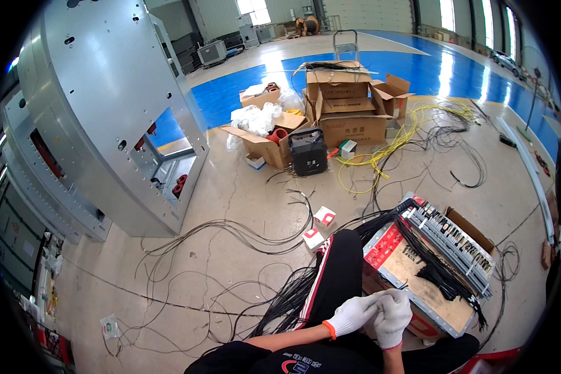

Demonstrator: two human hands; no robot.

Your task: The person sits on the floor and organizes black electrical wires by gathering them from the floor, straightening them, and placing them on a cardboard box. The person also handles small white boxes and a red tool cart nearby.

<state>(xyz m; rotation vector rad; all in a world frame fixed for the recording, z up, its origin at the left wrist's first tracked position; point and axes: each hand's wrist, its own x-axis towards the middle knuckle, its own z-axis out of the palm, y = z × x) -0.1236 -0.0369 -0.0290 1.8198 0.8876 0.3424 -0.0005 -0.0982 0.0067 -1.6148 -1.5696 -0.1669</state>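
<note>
My left hand (pixel 354 313), in a white knit glove with an orange cuff, meets my right hand (pixel 393 316), gloved alike, above my lap. Both are closed, the fingertips pinched together. A small dark tip shows just above the right fingers; what they hold is too small to make out. Right beside them stands a wooden-topped box (pixel 406 272) with a red label. On it lie a bundle of black wires (pixel 439 283) and a grey strip assembly (pixel 450 249) with rows of small parts. More black wires (pixel 293 299) lie by my left leg.
Two small white boxes (pixel 325 216) sit ahead of my knee. A tall grey metal cabinet (pixel 106 112) stands at left. Farther off are cardboard boxes (pixel 355 129), a black case (pixel 308 151) and a yellow cable coil (pixel 386 156). Loose black cables (pixel 230 234) cross the floor.
</note>
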